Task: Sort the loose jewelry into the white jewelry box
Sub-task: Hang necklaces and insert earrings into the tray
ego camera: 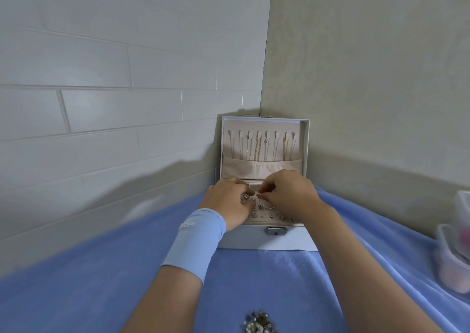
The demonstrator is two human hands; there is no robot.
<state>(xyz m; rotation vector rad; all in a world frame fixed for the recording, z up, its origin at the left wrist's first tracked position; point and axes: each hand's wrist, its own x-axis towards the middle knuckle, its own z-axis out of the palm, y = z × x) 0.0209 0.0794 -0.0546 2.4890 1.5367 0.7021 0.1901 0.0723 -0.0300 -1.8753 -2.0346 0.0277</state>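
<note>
The white jewelry box [264, 239] stands open on the blue cloth in the corner, its lid upright with several chains [262, 147] hanging from hooks. Small earrings [267, 212] sit in rows on the beige pad of the top tray. My left hand [229, 203] rests on the tray's left side, fingers curled over the pad. My right hand [290, 192] is over the tray's middle, its fingertips pinched on a small sparkling earring [259, 195]. A pile of loose jewelry [259, 323] lies at the bottom edge, between my forearms.
A blue cloth [101, 294] covers the surface. Clear plastic containers [455, 253] with pink contents are stacked at the right edge. A white brick wall [101, 103] is on the left and a beige wall [368, 78] on the right, close behind the box.
</note>
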